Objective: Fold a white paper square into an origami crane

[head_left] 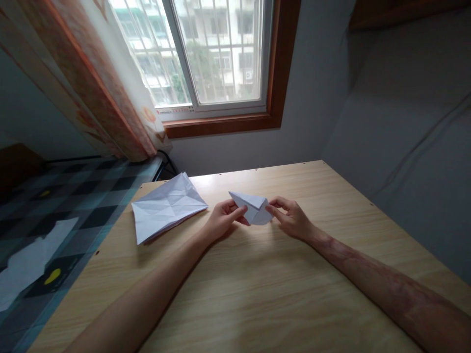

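A small folded piece of white paper (pixel 253 208) is held between my two hands, just over the wooden table. It has a pointed tip at the upper left and a folded flap along its top. My left hand (pixel 226 218) pinches its left side, thumb in front and fingers behind. On the right edge, the thumb and forefinger of my right hand (pixel 290 215) close on the paper. Left of my left hand lies a stack of creased white paper sheets (pixel 169 203).
The pale wooden table (pixel 235 299) reaches toward a wall with a barred window (pixel 221 54). At left is a bed with a checked cover (pixel 95 196), bearing a crumpled white paper strip (pixel 33 264). An orange-patterned curtain (pixel 99 83) hangs beside the window.
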